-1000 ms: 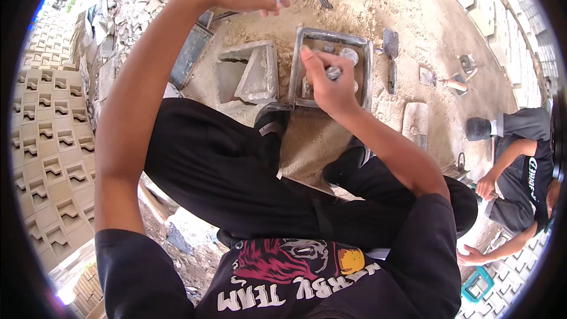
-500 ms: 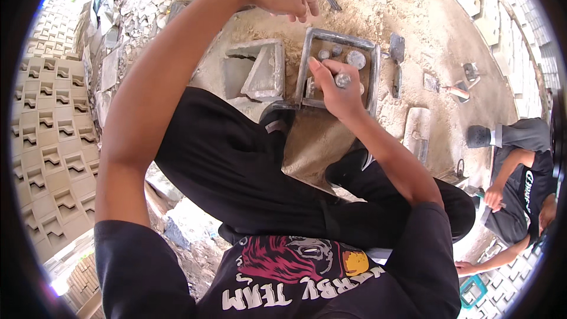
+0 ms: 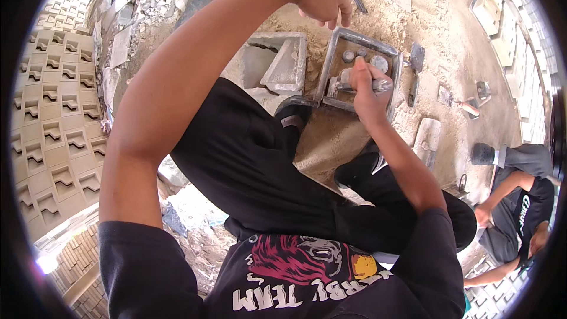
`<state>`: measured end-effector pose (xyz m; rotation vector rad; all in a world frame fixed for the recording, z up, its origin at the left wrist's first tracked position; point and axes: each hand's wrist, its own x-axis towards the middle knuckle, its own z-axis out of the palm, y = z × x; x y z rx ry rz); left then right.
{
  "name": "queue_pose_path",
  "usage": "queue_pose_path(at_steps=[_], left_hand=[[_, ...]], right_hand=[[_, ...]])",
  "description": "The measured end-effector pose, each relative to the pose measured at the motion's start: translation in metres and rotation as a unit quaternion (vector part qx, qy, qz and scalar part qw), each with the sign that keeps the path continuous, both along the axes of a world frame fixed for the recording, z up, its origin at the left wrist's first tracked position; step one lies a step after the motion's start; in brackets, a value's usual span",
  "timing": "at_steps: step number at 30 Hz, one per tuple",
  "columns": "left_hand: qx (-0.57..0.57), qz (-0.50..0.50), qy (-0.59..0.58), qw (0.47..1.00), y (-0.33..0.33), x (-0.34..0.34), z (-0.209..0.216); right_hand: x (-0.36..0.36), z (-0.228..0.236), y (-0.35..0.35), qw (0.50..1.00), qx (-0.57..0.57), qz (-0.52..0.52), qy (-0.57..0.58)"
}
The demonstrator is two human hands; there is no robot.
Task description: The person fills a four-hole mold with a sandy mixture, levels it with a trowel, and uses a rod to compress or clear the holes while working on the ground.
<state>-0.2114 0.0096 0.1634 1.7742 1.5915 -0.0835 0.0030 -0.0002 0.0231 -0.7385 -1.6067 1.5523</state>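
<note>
My right hand (image 3: 372, 91) is closed around a grey hand tool with a rounded handle end (image 3: 384, 86). Its flat grey end lies low over the sandy bed inside a dark square mould frame (image 3: 329, 62); the fingers partly hide it, so its exact kind is unclear. Several round grey discs, among them a larger disc (image 3: 379, 64), stand inside the frame beyond this hand. Over the frame's far left corner hangs my left hand (image 3: 323, 3), fingers loosely bent and apart, with nothing seen in it.
A grey concrete block (image 3: 286, 62) with a slanted piece sits left of the frame. To the right lie a dark flat tool (image 3: 417, 56), a float (image 3: 426, 139) and a trowel (image 3: 469, 108). Rubble (image 3: 159, 12) is heaped far left. A co-worker (image 3: 514, 212) sits at right.
The whole view has shifted, carrying the frame rightward in the picture. My right hand has turned the tool, and its flat end now shows to the left. My left hand's fingers hang more downward.
</note>
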Motion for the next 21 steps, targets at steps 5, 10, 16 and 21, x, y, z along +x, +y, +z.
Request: queue_pose_path(at_steps=[5,10,16,21], left_hand=[[0.011,-0.112,0.032,0.993,0.011,-0.023,-0.025],[0.089,-0.124,0.042,0.987,0.012,-0.02,-0.013],[0.112,-0.089,0.073,0.987,0.012,-0.03,0.003],[0.105,-0.071,0.101,0.987,0.014,-0.032,-0.001]], right_hand=[[-0.015,0.031,-0.005,0.998,0.005,0.04,0.038],[-0.025,0.007,0.005,0.999,-0.001,0.025,0.027],[-0.038,-0.003,0.012,0.998,0.059,-0.007,-0.014],[-0.051,0.02,0.024,0.995,-0.005,-0.019,0.094]])
